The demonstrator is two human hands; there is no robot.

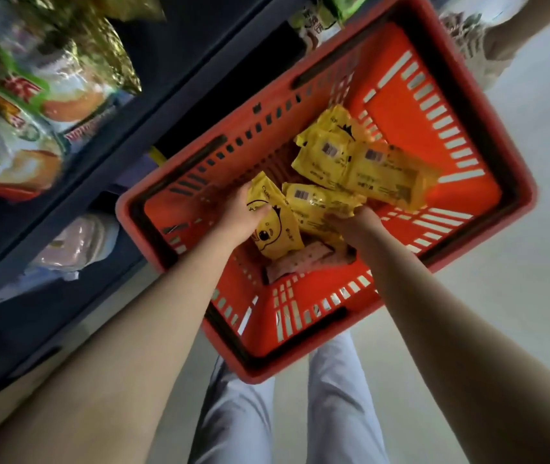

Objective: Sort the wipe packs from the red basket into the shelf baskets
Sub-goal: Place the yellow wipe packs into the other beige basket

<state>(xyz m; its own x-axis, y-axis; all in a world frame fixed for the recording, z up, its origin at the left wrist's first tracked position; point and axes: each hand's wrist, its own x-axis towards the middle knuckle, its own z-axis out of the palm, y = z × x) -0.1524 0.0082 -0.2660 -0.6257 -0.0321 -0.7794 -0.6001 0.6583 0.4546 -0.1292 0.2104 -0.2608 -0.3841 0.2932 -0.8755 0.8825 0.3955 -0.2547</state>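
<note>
Your forearms (133, 346) reach down into red basket (250, 375). You grip duck-print yellow pack (275, 232) with left hand (245, 217) by near-left wall; right hand (355, 226) pinches neighbouring yellow pack (317, 204). Other yellow packs (384, 172) mid-basket, pink pack (300, 261) toward near corner. Sorting looks far from finished.

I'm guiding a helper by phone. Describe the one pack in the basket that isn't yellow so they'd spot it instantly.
Look into the red basket. At its bottom, between the left hand and right hand, a pale pink pack lies partly under the yellow packs. It alone is pink with small dots; every other pack is yellow.
</note>
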